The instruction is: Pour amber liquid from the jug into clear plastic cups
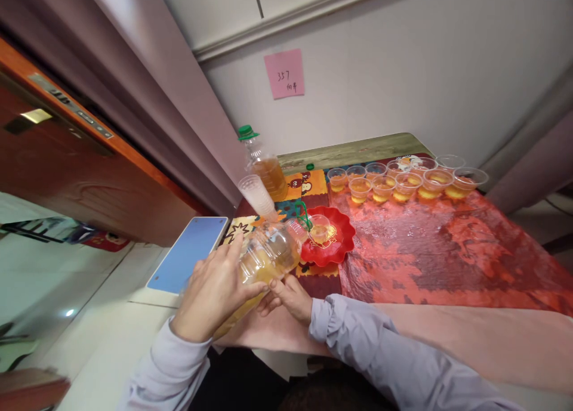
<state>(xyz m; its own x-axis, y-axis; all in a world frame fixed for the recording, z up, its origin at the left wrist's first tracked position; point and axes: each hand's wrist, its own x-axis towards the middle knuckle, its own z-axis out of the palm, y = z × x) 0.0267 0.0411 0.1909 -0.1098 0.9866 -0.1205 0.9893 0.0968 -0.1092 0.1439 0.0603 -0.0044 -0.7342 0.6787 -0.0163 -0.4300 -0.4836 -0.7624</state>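
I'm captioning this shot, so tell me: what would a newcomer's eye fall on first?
Probably the bright red scalloped plate near the picture's middle, bearing a small clear plastic cup, with a large clear plastic bottle tipped toward it, left hand and right hand on the bottle. Next, the cluster of clear plastic cups at back right, many holding orange-yellow liquid, then the square pink paper note on the pale wall.

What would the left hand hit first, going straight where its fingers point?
Beyond the clear plastic bottle it holds, the left hand would probably meet the translucent plastic cup stack; depth is unclear.
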